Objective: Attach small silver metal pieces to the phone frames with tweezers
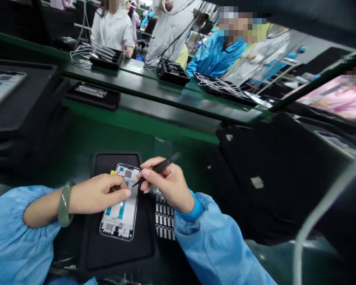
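My right hand (pixel 169 182) grips black tweezers (pixel 169 160) like a pen, their tip pointing down and left over a phone frame (pixel 130 215). The frame is silver-white with blue strips and lies in a black tray (pixel 118 253). Above its middle, my left hand (pixel 102 190) has its fingers curled and the thumb near the tweezer tip; whatever small thing it may pinch cannot be made out. A yellow tab (pixel 112 172) shows at the frame's upper left edge. Beside the tray, partly under my right hand, lies a sheet of small white-and-black pieces (pixel 165 221).
Stacked black trays (pixel 17 111) stand left, one holding another phone frame (pixel 6 89). On the right is a dark stack (pixel 264 178) behind a pale blurred cable (pixel 314 221). A small tray (pixel 112 101) sits by the rail. Several people work beyond, near black boxes (pixel 173 73) and white cables (pixel 222 87).
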{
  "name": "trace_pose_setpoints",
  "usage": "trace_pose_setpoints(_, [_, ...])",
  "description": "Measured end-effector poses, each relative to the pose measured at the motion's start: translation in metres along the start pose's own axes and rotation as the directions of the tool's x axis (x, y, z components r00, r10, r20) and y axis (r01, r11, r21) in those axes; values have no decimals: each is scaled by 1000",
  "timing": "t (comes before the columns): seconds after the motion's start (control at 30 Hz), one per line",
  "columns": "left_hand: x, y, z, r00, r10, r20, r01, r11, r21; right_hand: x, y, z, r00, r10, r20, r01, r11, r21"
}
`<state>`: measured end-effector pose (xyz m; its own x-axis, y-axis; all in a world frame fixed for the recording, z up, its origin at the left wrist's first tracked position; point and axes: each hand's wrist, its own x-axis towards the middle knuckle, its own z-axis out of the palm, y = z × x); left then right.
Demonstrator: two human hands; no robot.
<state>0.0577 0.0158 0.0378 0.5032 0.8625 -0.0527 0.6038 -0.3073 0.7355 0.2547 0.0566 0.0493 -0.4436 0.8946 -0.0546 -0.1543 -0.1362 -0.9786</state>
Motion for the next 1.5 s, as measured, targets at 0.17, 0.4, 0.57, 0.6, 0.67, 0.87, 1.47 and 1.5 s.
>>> trace_pose_setpoints(0.17, [-3, -30, -1, 988, 12, -155, 18, 981, 195, 21, 3, -7, 980, -63, -189, 94, 983, 158])
trace_pose_setpoints(0.4, [-10, -49, 14, 983, 109, -151, -49, 934, 353, 35, 27, 0, 990, 89, -111, -59, 967, 249])
trace_pose_setpoints(0.57, [-32, -43, 15, 976, 119, -183, -24, 893, 450, 37, 41, 14, 981, 168, -100, -149, 973, 175])
trace_pose_setpoints(0.6, [-36, -43, 16, 975, 114, -193, -9, 880, 474, 38, 43, 17, 980, 173, -94, -157, 975, 156])
trace_pose_setpoints(0.67, [-42, -44, 18, 972, 98, -212, 20, 871, 490, 39, 47, 21, 982, 172, -74, -163, 980, 113])
trace_pose_setpoints(0.87, [-48, -47, 22, 975, 84, -205, 20, 890, 456, 41, 53, 25, 987, 160, -4, -160, 987, -15])
trace_pose_setpoints(1.47, [-50, -43, 28, 961, 79, -264, 45, 899, 436, 65, 48, 19, 906, 256, 337, -193, 959, -209])
trace_pose_setpoints(1.5, [-50, -43, 28, 962, 78, -263, 46, 900, 434, 65, 48, 19, 903, 265, 339, -201, 957, -210])
